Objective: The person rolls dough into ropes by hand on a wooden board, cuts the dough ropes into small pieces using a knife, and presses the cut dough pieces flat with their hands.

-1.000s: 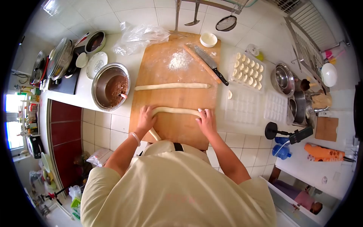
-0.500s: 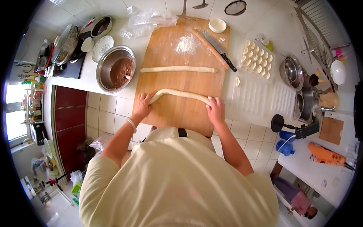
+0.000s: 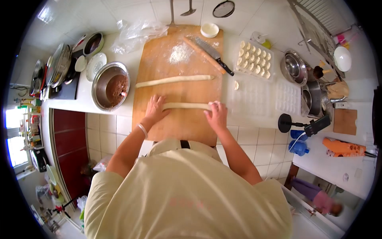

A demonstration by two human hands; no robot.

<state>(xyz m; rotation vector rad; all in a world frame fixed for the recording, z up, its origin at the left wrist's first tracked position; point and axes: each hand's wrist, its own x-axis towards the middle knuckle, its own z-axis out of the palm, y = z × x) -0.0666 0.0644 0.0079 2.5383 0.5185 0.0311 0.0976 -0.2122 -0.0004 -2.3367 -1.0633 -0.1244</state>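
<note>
A pale dough rope [image 3: 186,105] lies nearly straight across the wooden board [image 3: 179,129] between my hands. My left hand [image 3: 157,109] rests over its left end, fingers stretched out and palm down. At the other end, my right hand [image 3: 217,114] has its fingers closed round the dough. Farther up the board is a second dough rope [image 3: 175,81], slightly slanted and touched by neither hand. Beyond it sits a heap of white flour [image 3: 180,53].
A rolling pin [image 3: 202,51] and a black-handled knife [image 3: 225,67] lie at the board's upper right. On the left stands a steel bowl of reddish filling [image 3: 118,88]. To the right are a tray of dumplings [image 3: 254,59] and a phone on a stand [image 3: 317,125].
The near dough rope went from bowed to almost straight. My left hand has flattened from gripping its end to lying over it. The view has shifted and turned slightly.
</note>
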